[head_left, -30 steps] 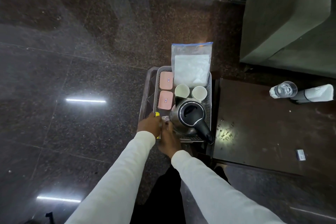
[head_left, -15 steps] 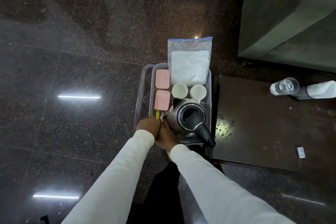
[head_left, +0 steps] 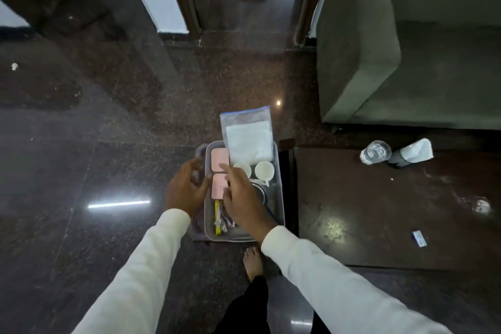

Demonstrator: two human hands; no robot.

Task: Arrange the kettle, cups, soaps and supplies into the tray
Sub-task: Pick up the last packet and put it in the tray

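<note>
**Tray nearly loaded, hands hovering over it**

Dark brown table [head_left: 379, 211] at right, largest thing in reach. On its far edge a clear glass [head_left: 375, 152] and a wrapped bottle [head_left: 412, 153] lying side by side; near the front, a small blue-and-white packet [head_left: 419, 238]. All three well apart from the tray, so possibly still to be gathered.

Grey tray [head_left: 279, 198] on a low stand beside the table's left edge. Zip bag of white supplies [head_left: 248, 138] propped at the far end, overhanging the rim. Kettle [head_left: 261, 192] in the right near part, mostly hidden under the right hand. Two white cups [head_left: 264, 171] just beyond the kettle, one partly covered. Two pink soaps [head_left: 219, 160] in a column along the left side. Yellow sachet and small sachets [head_left: 218, 215] lying in the near left corner.

Left hand [head_left: 184, 190] over the tray's left rim, fingers loosely curled, holding nothing. Right hand [head_left: 240, 198] above the nearer soap, fingers spread and relaxed, nothing held; contact with the soap not discernible.

Judged largely done: main items in, only straightening and stray table items left.
</note>
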